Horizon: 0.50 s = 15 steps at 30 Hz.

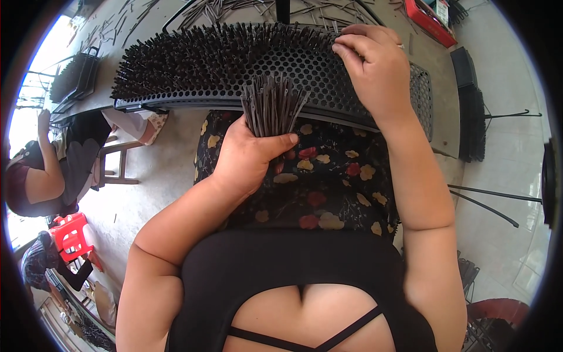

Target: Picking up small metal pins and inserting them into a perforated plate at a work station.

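Note:
A curved black panel (281, 66) full of round holes lies across in front of me. Dark thin strips (182, 61) stand packed in its left part and along its far edge; bare holes show in the middle and right. My left hand (249, 149) grips an upright bundle of dark thin strips (272, 105) just on the near side of the panel, thumb across the front. Over the panel's far right part, my right hand (372, 67) has thumb and fingers pinched together at the last standing strips. What sits between those fingertips is too small to make out.
Loose strips (229, 10) lie scattered on the grey table beyond the panel. A red box (431, 23) stands at the far right. At the left is another bristled panel (73, 76), near a seated person (58, 158) and a red plastic chair (73, 237). Dark panels (471, 117) stand on the right.

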Each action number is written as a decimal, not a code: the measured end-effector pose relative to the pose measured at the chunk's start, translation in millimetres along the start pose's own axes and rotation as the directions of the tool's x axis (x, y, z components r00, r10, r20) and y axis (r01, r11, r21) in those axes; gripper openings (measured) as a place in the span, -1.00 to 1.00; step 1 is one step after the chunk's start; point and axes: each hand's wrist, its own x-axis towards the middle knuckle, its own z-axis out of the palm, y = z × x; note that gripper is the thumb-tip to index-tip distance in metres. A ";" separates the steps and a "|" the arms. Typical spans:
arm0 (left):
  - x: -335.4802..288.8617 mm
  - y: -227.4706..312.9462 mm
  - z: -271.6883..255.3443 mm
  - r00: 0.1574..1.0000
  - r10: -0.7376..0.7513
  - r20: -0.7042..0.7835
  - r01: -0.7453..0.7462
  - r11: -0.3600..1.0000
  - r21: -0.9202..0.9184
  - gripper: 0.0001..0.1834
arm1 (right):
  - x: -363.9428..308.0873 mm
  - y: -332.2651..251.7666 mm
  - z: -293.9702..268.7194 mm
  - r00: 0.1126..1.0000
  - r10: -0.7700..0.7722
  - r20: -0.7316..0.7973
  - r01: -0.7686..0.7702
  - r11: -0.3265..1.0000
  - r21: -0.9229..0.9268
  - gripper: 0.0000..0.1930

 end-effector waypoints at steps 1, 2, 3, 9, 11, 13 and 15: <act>-1.0 -0.2 -0.9 1.000 -0.003 -0.002 0.003 1.000 0.001 -0.84 | -5.0 -12.8 -6.0 0.979 0.190 0.074 -0.199 0.969 0.149 -0.87; -3.5 -0.8 -3.8 0.999 0.026 0.019 -0.026 1.000 -0.008 -0.82 | -7.3 -33.9 -11.0 0.919 0.353 0.177 -0.391 0.875 0.286 -0.85; -3.9 -0.8 -2.9 0.997 0.053 0.059 -0.052 0.998 -0.018 -0.80 | -10.2 -52.0 -20.7 0.729 0.513 0.454 -0.683 0.496 0.535 -0.75; -3.0 -1.1 6.8 0.993 0.092 0.077 -0.087 0.994 -0.059 -0.79 | -19.8 -58.0 -32.1 0.493 0.516 0.700 -0.803 -0.039 0.595 -0.84; -0.9 -3.6 0.5 0.994 0.059 0.095 -0.057 0.998 -0.024 -0.78 | -16.6 -34.5 -35.1 0.537 0.578 0.614 -0.740 -0.027 0.672 -0.87; 0.2 -3.6 -0.8 0.993 0.025 0.118 -0.026 1.000 0.012 -0.76 | -14.4 -10.5 -33.7 0.696 0.661 0.282 -0.599 0.316 0.736 -0.87; 4.0 -3.3 -0.2 0.991 -0.097 0.089 0.103 0.992 -0.066 -0.76 | -16.0 5.2 -31.5 0.774 0.629 0.074 -0.533 0.582 0.614 -0.87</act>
